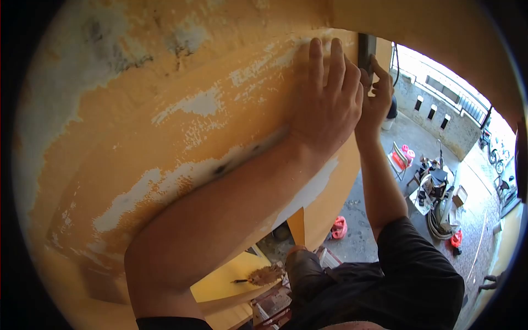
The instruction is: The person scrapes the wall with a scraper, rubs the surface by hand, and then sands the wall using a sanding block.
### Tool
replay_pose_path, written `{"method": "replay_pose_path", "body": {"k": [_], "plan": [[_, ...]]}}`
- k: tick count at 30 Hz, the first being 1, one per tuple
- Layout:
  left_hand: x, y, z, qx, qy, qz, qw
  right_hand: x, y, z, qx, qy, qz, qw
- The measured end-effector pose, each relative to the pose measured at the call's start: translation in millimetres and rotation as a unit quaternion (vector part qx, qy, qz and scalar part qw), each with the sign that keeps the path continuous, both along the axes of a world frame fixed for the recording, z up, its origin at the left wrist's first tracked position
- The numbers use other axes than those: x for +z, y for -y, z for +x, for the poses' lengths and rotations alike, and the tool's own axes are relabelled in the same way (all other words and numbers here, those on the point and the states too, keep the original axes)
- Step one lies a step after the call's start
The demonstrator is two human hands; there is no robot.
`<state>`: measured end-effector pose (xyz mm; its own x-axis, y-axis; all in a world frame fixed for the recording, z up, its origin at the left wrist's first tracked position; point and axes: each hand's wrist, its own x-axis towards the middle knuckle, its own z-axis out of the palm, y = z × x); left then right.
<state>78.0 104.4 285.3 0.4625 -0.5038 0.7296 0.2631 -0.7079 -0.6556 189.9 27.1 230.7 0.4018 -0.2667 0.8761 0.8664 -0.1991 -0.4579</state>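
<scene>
High on an orange wall (132, 132) with peeling, whitish patches, my left hand (330, 91) lies against the surface with its fingers stretched upward. Just right of it, my right hand (377, 93) is closed on a dark grey upright bar (366, 47) close to the wall's edge. The thumb and fingers are at the bar's lower end; its upper end meets the orange overhang (429, 33). What kind of bar this is cannot be made out. Part of my right hand is hidden behind the left.
Far below lies the grey floor (357, 214). A red ladder (275, 308) stands beneath me, near a brush-like bundle (265, 275) on a yellow ledge. Further off are a pink-red bag (339, 227), a folding chair (398, 158) and a cluttered table (423, 201).
</scene>
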Motion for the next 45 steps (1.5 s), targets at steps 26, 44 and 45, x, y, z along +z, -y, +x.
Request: {"method": "replay_pose_path", "body": {"k": [26, 44, 45], "plan": [[-5.0, -7.4, -2.9, -0.019, -0.044, -0.009, 0.999, -69.2, 1.2, -10.8, -0.016, -0.009, -0.049, 0.999], [6.2, -3.6, -9.5, -0.012, -0.055, -0.017, 0.998, -55.7, 3.9, -27.6, 0.003, -0.001, -0.019, 1.0], [4.7, -3.6, -9.3, -0.005, -0.051, -0.012, 0.999, -63.0, 5.1, -26.7, 0.012, 0.006, -0.026, 1.0]]}}
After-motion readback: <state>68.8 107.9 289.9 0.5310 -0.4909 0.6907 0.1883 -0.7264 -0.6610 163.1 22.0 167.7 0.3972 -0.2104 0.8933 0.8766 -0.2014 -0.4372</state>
